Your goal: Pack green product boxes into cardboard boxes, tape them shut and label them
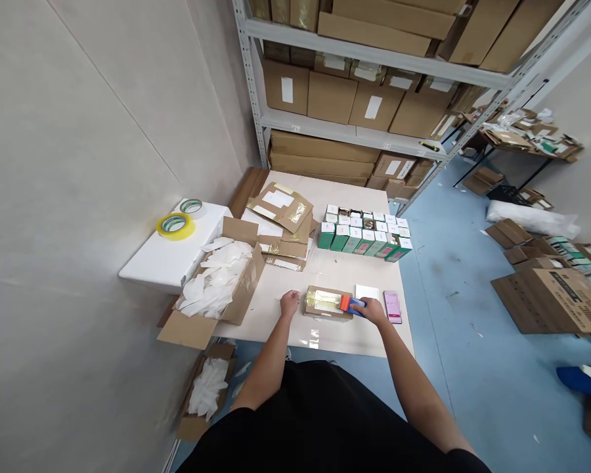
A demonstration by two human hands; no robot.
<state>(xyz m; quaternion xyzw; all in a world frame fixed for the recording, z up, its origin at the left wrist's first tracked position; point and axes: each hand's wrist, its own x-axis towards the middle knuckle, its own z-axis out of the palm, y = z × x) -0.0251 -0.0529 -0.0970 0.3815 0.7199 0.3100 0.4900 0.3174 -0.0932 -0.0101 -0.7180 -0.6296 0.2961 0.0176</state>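
A small brown cardboard box [325,310] lies on the pale table [285,328] near its front edge, with a strip of clear tape along its top. My right hand [372,310] is closed on a tape dispenser [350,304] with an orange and blue body, held against the box's right end. My left hand [289,303] rests at the box's left end with its fingers curled. A white card [367,292] and a pink phone [393,307] lie just right of the box.
Several green and white small boxes [364,235] stand in rows mid-table. Flattened cartons [283,226] are stacked left of them. An open carton of white bags [217,286] overhangs the left edge. Tape rolls [176,225] sit on a white stand. Shelving with cartons [354,98] stands behind.
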